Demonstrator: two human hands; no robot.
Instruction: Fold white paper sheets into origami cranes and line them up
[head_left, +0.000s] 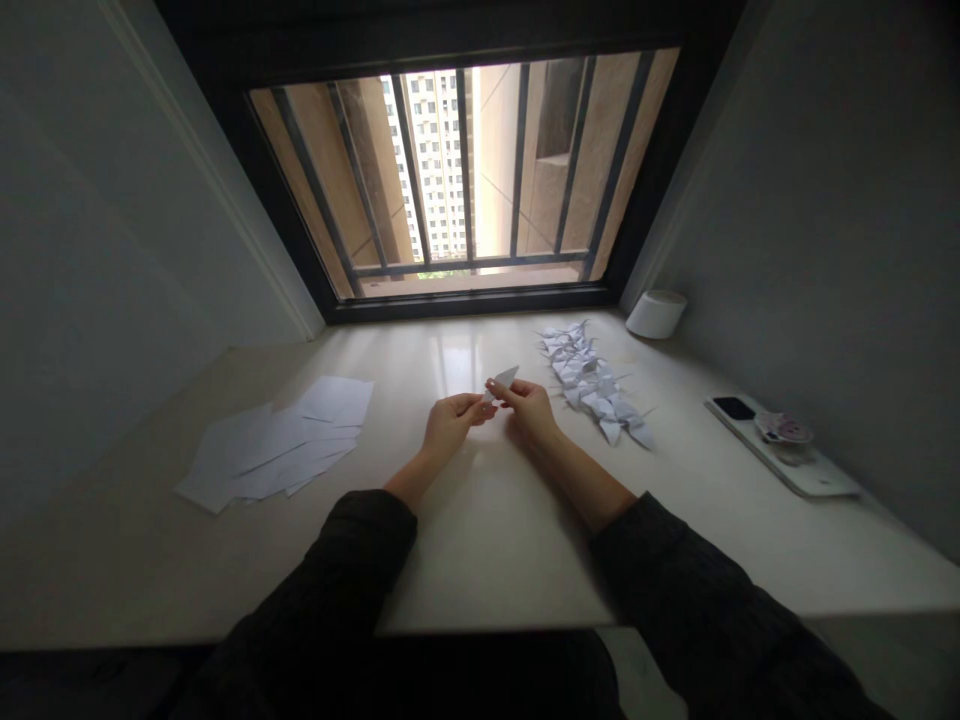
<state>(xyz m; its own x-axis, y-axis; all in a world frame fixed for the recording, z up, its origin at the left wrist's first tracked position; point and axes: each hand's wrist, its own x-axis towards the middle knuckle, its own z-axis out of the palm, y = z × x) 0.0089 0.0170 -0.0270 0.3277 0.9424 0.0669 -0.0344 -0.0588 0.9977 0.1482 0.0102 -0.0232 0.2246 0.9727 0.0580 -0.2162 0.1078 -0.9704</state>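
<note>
A small folded piece of white paper (504, 379) is held up just above the pale table (480, 540), near its middle. My left hand (448, 424) pinches its lower left end. My right hand (529, 405) pinches it from the right, fingers closed on the fold. Both arms are in dark sleeves and reach forward from the near edge.
Loose white sheets (274, 450) lie spread at the left. A row of several folded white paper figures (592, 385) runs along the right of my hands. A white round container (656, 313) stands by the window. A phone (780, 445) lies at the far right.
</note>
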